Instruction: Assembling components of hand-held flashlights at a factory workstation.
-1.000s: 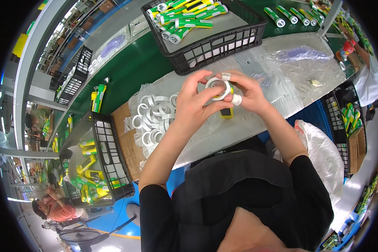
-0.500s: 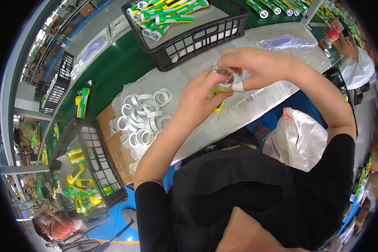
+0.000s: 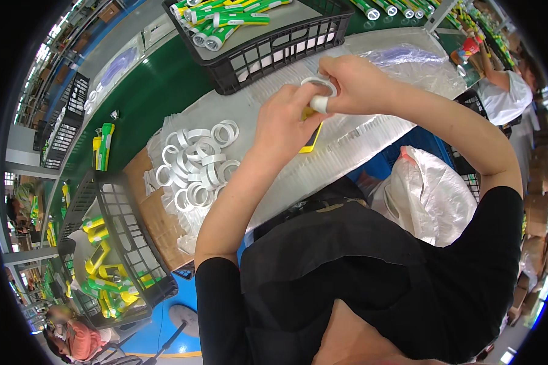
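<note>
the right hand (image 3: 356, 83) has rolled over, elbow out; i see its fingers curled on the white ring (image 3: 319, 81), the left hand (image 3: 283, 118) clasping the yellow torch (image 3: 311, 142) just below. likely adjusting; whether they're joined, i can't tell.

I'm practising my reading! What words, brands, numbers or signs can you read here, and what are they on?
I can't read any.
Held ring and held flashlight: no readable print.
Flashlights in the far crate: any print is too small.
Loose rings and white bag: none I can make out.
Background: too small and blurred.
</note>
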Tool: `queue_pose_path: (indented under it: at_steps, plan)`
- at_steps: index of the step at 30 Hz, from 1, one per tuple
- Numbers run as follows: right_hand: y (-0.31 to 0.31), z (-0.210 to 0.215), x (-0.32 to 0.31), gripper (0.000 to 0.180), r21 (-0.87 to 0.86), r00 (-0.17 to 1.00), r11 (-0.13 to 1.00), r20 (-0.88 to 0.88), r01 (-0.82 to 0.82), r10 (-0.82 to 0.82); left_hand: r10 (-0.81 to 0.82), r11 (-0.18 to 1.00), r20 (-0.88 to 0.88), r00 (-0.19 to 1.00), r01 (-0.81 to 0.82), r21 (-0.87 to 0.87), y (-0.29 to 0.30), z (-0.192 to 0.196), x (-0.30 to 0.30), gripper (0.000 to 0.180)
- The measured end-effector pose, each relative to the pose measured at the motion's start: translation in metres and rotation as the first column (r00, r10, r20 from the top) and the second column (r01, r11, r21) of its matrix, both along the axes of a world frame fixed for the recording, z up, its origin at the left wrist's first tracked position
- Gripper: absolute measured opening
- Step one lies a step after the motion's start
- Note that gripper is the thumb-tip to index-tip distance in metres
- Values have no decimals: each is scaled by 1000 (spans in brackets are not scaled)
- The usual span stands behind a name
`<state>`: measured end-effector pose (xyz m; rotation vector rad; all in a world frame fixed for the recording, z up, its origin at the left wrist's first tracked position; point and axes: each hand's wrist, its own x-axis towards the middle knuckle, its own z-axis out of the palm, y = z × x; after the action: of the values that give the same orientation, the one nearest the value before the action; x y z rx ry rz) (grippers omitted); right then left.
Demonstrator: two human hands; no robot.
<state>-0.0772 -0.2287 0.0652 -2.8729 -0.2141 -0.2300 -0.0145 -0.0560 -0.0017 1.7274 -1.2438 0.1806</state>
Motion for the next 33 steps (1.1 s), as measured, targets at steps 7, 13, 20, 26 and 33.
queue_pose_path:
  at_steps: [7,13,20,26,33]
  plan:
    - [-14,11,7,43,147,992,985,-81,-85,98,12,1000,-53,999,-10,26,0,0,4,34]
    - [7,33,3,41,-176,952,982,-306,-75,18,17,1000,25,1000,-17,-15,1,-2,-3,34]
    - [-8,10,10,43,67,962,962,75,-266,261,47,999,52,998,-45,-29,4,-6,0,35]
    - [-8,16,9,35,-12,974,984,-143,-176,173,15,998,0,1000,-15,-65,6,-7,5,36]
    - [-12,5,-12,43,252,966,933,29,-258,259,-101,990,-15,995,99,-101,7,-6,9,60]
